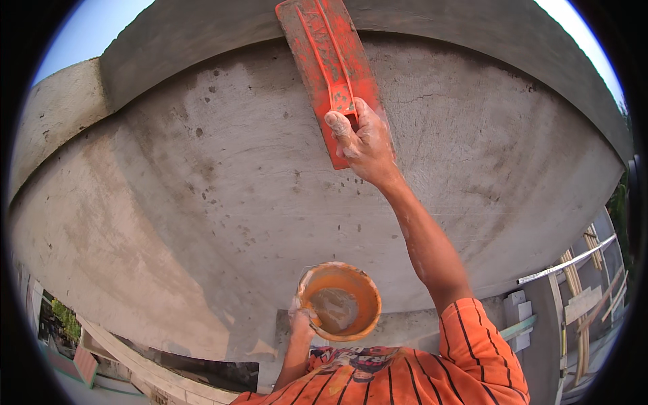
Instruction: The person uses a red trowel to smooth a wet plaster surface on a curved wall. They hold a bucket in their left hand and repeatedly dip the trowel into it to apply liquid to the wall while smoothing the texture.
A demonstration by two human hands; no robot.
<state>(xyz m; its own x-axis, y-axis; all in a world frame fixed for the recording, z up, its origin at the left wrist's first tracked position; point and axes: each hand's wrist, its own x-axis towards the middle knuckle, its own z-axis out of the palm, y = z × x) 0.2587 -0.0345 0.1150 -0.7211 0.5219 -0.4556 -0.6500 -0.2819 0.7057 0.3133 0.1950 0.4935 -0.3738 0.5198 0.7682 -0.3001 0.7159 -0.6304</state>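
Observation:
My right hand [364, 142], dusted with pale residue, grips the lower end of the handle of a long red float [310, 40], smeared with grey mortar. The float is raised over the grey plastered surface [229, 162] and reaches across its edge onto the darker grey band [202, 34]; contact is hard to tell. Low in the middle, my left hand [302, 318] holds an orange bucket [362, 297] by its left side. Watery grey mix [334, 307] lies inside the bucket.
Wooden poles and boards [577, 304] with a metal bar [550, 270] stand at the lower right. At the lower left are a pale ledge [121, 344], a reddish panel [84, 364] and some greenery [62, 314]. Sky shows beyond both upper edges.

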